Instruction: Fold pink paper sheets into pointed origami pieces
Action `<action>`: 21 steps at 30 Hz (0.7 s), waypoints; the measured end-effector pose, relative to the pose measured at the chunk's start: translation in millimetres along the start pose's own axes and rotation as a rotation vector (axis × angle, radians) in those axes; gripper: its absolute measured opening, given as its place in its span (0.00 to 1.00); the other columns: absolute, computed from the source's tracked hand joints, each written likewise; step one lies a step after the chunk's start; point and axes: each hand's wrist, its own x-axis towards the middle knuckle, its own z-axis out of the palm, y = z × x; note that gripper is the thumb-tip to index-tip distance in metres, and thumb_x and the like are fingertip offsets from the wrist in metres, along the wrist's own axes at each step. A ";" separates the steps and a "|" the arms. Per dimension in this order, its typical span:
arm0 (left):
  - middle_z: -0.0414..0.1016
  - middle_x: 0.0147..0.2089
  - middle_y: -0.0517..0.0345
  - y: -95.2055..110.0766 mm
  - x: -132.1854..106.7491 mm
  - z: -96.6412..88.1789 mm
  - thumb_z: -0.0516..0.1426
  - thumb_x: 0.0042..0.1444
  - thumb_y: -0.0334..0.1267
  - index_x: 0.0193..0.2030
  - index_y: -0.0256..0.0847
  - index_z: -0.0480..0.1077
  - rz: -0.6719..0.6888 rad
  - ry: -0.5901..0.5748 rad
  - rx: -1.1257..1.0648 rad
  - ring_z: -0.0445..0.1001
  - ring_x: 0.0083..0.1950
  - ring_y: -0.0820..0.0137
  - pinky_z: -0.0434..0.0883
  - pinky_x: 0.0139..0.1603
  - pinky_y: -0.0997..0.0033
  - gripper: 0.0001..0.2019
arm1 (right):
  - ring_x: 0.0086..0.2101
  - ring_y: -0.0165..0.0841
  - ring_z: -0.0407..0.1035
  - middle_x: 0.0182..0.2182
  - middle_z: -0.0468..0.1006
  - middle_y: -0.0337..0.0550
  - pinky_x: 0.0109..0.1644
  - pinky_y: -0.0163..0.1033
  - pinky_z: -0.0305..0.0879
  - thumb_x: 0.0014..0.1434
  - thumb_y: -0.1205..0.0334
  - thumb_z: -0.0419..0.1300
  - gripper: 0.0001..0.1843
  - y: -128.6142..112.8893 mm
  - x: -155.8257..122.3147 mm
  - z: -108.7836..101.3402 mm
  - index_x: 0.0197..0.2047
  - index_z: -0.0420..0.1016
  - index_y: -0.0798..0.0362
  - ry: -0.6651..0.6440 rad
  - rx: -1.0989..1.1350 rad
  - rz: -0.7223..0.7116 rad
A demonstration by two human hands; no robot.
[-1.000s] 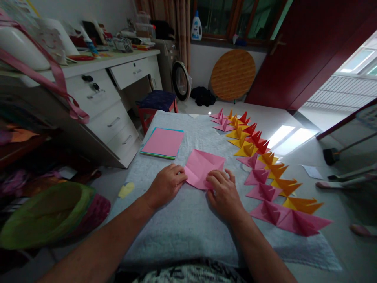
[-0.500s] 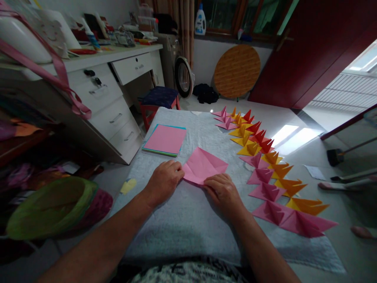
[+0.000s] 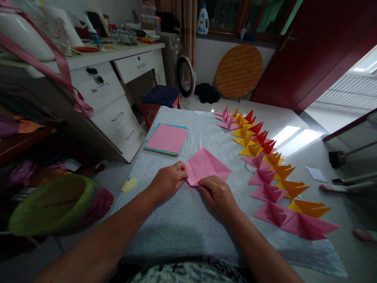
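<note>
A creased sheet of pink origami paper [image 3: 207, 163] lies on the cloth-covered table [image 3: 176, 228] in front of me. At its left corner, my left hand [image 3: 169, 179] pinches the edge between thumb and fingers. My right hand [image 3: 218, 192] grips the near edge, fingers on top and thumb low. To the right stand rows of folded paper cranes, among them pink cranes [image 3: 268, 192], yellow-orange cranes [image 3: 291, 188] and red cranes [image 3: 268, 145]. Beyond my left hand sits a stack of square paper [image 3: 166, 139], with a pink sheet uppermost.
On the left are a white desk with drawers [image 3: 118, 116] and a green-lined basket [image 3: 55, 204] on the floor. A stool [image 3: 161, 96] is past the table's far left corner. A small yellow scrap [image 3: 129, 184] lies near the table's left edge.
My right hand has slid left along the near edge, closer to my left hand. The sheet's left part now shows a narrow folded edge. The view has shifted slightly.
</note>
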 end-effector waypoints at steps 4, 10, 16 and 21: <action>0.73 0.42 0.58 -2.2 0.4 -3.4 0.57 0.61 0.30 0.36 0.41 0.77 -0.057 -0.018 -0.046 0.74 0.40 0.71 0.68 0.41 0.74 0.07 | 0.34 0.35 0.73 0.31 0.80 0.43 0.39 0.37 0.65 0.64 0.65 0.58 0.08 0.0 0.5 -3.4 0.34 0.77 0.52 0.036 0.020 0.165; 0.73 0.38 0.56 -11.1 3.2 -3.5 0.55 0.59 0.29 0.34 0.39 0.75 -0.137 -0.008 -0.186 0.74 0.40 0.68 0.68 0.42 0.70 0.08 | 0.25 0.33 0.69 0.24 0.76 0.39 0.32 0.36 0.59 0.62 0.60 0.56 0.10 4.0 4.9 -4.2 0.31 0.74 0.52 0.081 -0.008 0.380; 0.72 0.37 0.55 -20.1 3.7 -3.3 0.53 0.59 0.31 0.35 0.38 0.74 -0.151 0.041 -0.223 0.73 0.40 0.67 0.69 0.43 0.67 0.08 | 0.25 0.33 0.65 0.23 0.73 0.39 0.31 0.38 0.57 0.61 0.59 0.54 0.10 6.6 6.1 -1.0 0.28 0.68 0.50 0.121 -0.099 0.371; 0.72 0.38 0.54 -16.8 3.7 -5.7 0.53 0.63 0.35 0.36 0.38 0.74 -0.175 0.024 -0.225 0.73 0.41 0.65 0.69 0.45 0.65 0.09 | 0.28 0.34 0.65 0.26 0.72 0.40 0.34 0.39 0.58 0.61 0.62 0.55 0.10 7.7 6.5 2.9 0.27 0.65 0.49 0.122 -0.155 0.351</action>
